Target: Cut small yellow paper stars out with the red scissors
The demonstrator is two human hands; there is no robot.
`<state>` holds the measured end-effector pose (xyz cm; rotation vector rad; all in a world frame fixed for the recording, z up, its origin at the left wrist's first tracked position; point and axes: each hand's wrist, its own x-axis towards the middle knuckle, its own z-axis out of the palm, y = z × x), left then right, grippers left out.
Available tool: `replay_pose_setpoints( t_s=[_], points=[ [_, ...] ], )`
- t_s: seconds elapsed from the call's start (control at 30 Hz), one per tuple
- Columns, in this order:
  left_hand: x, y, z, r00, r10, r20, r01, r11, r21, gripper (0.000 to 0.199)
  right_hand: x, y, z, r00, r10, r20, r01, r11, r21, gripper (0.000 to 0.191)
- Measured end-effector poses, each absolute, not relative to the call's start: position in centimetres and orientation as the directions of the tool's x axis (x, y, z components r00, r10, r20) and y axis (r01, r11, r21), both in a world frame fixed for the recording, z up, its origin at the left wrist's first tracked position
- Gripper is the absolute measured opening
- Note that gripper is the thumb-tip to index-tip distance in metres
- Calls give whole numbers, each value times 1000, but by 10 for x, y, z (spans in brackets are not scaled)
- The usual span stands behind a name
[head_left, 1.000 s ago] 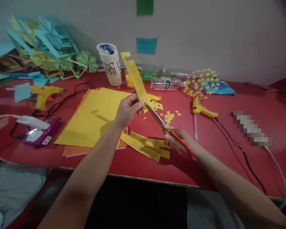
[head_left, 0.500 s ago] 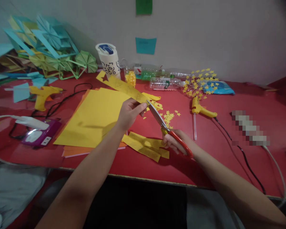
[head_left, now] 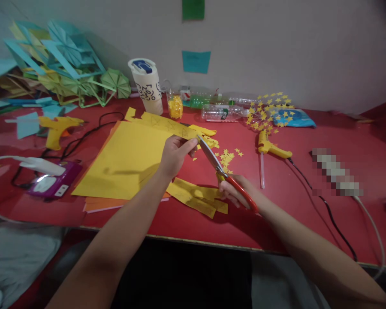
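Observation:
My left hand (head_left: 176,153) pinches the right end of a yellow paper strip (head_left: 162,124) that has stars drawn on it. Red-handled scissors (head_left: 212,158) are in my right hand (head_left: 236,193), their tips at the paper by my left fingertips. Small cut yellow stars (head_left: 227,159) lie beyond my right hand. Below both hands rest more yellow strips (head_left: 196,197). Yellow sheets (head_left: 125,159) are stacked over orange ones at the left, partly under my left forearm. Yellow paper scraps (head_left: 209,135) sit behind the scissor tips.
Two yellow glue guns (head_left: 56,128) (head_left: 272,148) lie left and right with black cords. A white tumbler (head_left: 148,88), a cup of yellow pieces (head_left: 175,107) and plastic bottles (head_left: 221,112) line the back. A purple socket block (head_left: 56,180) sits at the left, folded paper shapes (head_left: 73,56) behind.
The held strip's far end has swung lower and looks bent, with its star-shaped notch no longer clear. Both hands and the scissors have barely moved.

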<state>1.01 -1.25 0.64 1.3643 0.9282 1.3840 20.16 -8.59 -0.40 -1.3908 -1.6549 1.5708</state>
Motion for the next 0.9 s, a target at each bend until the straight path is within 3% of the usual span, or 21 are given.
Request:
replay_pose_setpoints(
  t_s=[0.9],
  points=[
    [12, -15, 11, 118, 966, 229, -136, -213, 968, 23, 197, -87, -1, -366, 883, -293, 315, -179, -932, 49]
  ],
)
